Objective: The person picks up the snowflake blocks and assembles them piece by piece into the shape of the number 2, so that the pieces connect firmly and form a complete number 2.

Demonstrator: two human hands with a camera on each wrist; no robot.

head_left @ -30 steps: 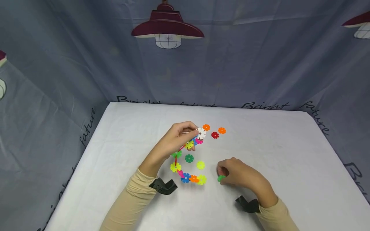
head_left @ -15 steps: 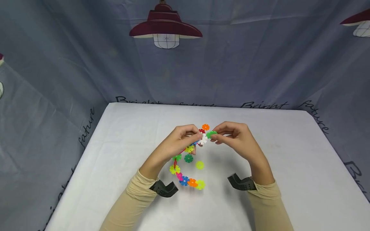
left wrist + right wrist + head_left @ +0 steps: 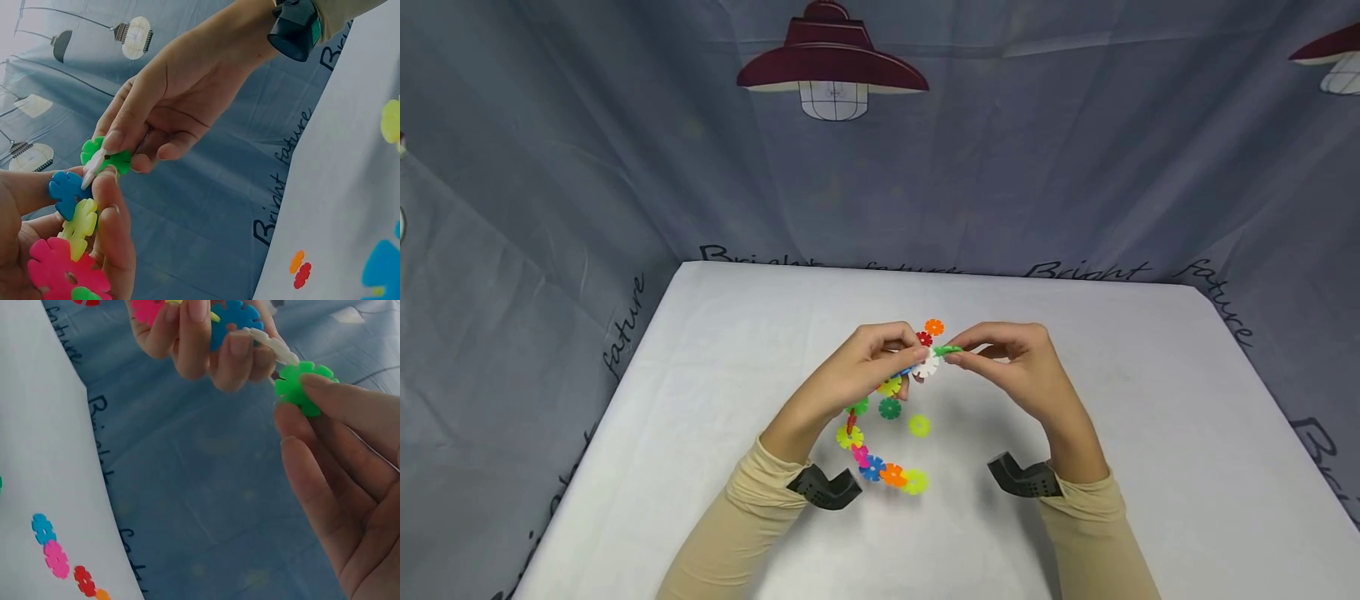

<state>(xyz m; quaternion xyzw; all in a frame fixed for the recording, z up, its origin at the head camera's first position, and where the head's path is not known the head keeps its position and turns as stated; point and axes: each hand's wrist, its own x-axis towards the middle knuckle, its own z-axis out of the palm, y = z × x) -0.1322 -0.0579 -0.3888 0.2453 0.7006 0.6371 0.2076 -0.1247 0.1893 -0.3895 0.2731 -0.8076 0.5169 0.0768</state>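
Ideally, the left hand (image 3: 859,362) braces its pinched white disc (image 3: 275,345) while the right hand (image 3: 1018,358) presses its clamped green disc (image 3: 292,392) leftward slot-to-slot.

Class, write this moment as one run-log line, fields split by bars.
left hand: holds disc chain | right hand: pinches green disc against white disc | table: loose yellow disc

A green notched disc (image 3: 291,389) touches, crosswise, a white disc (image 3: 275,345) at one end of a curving, many-coloured chain of linked discs (image 3: 850,437).
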